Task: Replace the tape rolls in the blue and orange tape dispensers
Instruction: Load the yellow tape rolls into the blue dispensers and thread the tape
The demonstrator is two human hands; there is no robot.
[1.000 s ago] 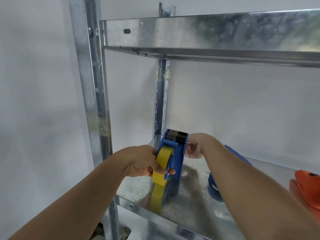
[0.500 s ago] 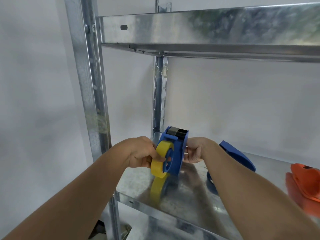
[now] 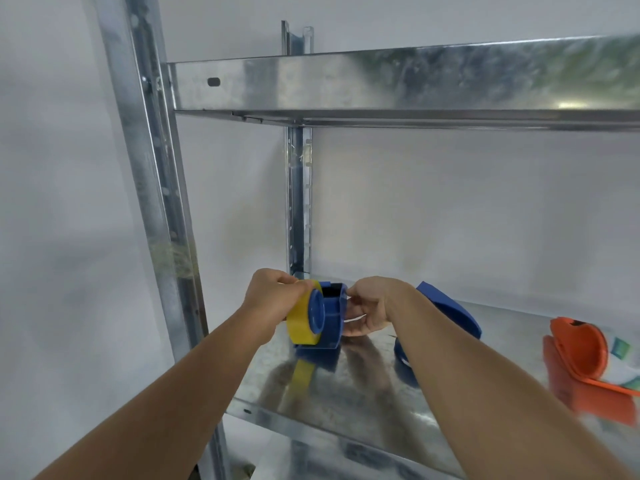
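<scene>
I am pinching the yellow tape roll in my left hand, seating it on the hub of the blue plastic tape dispenser near the left front corner of the galvanized metal shelf. My right hand is clamping the dispenser's far side. The roll looks light and stiff; the rim seems the best hold. The orange plastic dispenser is lying well apart toward the right edge.

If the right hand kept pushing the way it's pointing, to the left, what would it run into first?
The blue dispenser: the right hand already grips its right side. Past it sit the yellow tape roll and the left hand.
</scene>
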